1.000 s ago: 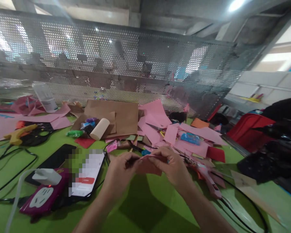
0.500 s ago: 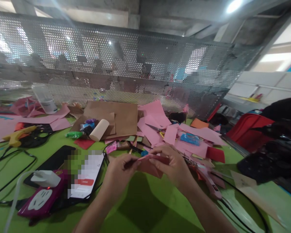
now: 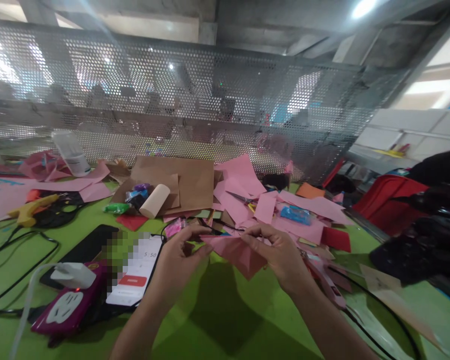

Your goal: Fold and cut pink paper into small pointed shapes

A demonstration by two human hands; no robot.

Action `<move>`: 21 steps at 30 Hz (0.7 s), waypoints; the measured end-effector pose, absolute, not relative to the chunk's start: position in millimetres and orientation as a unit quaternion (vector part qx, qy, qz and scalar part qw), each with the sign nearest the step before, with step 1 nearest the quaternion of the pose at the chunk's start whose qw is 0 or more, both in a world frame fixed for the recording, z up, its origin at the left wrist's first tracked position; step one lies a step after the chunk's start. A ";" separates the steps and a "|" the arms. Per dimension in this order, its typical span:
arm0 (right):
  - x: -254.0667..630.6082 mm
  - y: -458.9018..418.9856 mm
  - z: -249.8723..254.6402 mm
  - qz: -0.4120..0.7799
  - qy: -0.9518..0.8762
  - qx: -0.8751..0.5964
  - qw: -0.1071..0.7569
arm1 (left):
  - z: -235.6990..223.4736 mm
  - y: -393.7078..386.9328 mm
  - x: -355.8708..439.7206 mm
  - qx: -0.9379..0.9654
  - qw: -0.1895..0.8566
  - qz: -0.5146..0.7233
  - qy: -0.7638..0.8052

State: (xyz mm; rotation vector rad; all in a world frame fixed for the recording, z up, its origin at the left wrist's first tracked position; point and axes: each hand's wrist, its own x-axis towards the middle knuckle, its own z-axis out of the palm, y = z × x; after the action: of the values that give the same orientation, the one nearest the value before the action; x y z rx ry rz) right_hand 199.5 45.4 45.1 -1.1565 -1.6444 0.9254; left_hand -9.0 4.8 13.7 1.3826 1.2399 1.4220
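Both hands hold a folded pink paper piece (image 3: 237, 251) above the green table (image 3: 217, 320). My left hand (image 3: 180, 257) pinches its left corner with fingers curled. The right side of the paper is gripped from above by my right hand (image 3: 281, 257), thumb and fingers closed on its top edge. The paper hangs as a pointed, triangular shape between the hands.
A phone (image 3: 135, 272) and a purple power strip with a white plug (image 3: 65, 300) lie at left. Behind the hands sit pink paper sheets (image 3: 243, 192), brown card (image 3: 183, 182), scissors (image 3: 240, 197), a paper roll (image 3: 155, 200), a yellow glue gun (image 3: 28, 211) and a pink glue gun (image 3: 328, 282). Perforated metal screen (image 3: 195, 110) at the back.
The hands have spread apart slightly and the pink paper has opened from a narrow folded strip into a wider triangular shape hanging between them.
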 end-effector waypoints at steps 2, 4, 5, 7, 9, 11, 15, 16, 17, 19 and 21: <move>200.9 46.7 44.6 0.394 -0.649 -0.472 0.448 | 15.1 4.9 -10.0 0.527 0.403 0.573 0.481; 201.3 46.9 44.4 0.405 -0.643 -0.474 0.445 | 15.5 5.1 -10.1 0.523 0.410 0.574 0.479; 201.2 46.6 44.4 0.409 -0.641 -0.475 0.443 | 15.5 5.2 -10.0 0.525 0.411 0.571 0.480; 200.7 45.9 44.5 0.413 -0.639 -0.476 0.441 | 15.5 5.2 -10.0 0.526 0.412 0.567 0.482; 200.5 45.6 44.1 0.416 -0.636 -0.475 0.444 | 15.4 5.5 -10.5 0.523 0.419 0.567 0.480; 200.9 46.5 43.1 0.419 -0.631 -0.471 0.452 | 15.0 6.0 -11.4 0.519 0.426 0.568 0.476; 202.5 49.9 41.1 0.426 -0.628 -0.466 0.455 | 13.7 7.1 -11.7 0.505 0.440 0.575 0.470; 202.6 50.2 41.1 0.429 -0.629 -0.466 0.451 | 13.6 7.2 -11.2 0.496 0.445 0.584 0.463; 202.6 50.2 41.2 0.433 -0.629 -0.463 0.449 | 13.7 7.2 -10.5 0.485 0.454 0.594 0.454; 202.0 49.1 42.0 0.439 -0.630 -0.456 0.450 | 14.4 6.9 -8.9 0.453 0.478 0.610 0.441; 201.0 47.5 43.0 0.445 -0.627 -0.453 0.451 | 15.0 6.6 -8.0 0.425 0.499 0.616 0.437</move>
State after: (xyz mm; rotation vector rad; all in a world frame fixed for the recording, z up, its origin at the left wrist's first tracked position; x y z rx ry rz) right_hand 201.0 47.5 43.0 -1.1193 -1.5508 1.1004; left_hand -8.0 6.6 15.0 1.0287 1.0568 1.4893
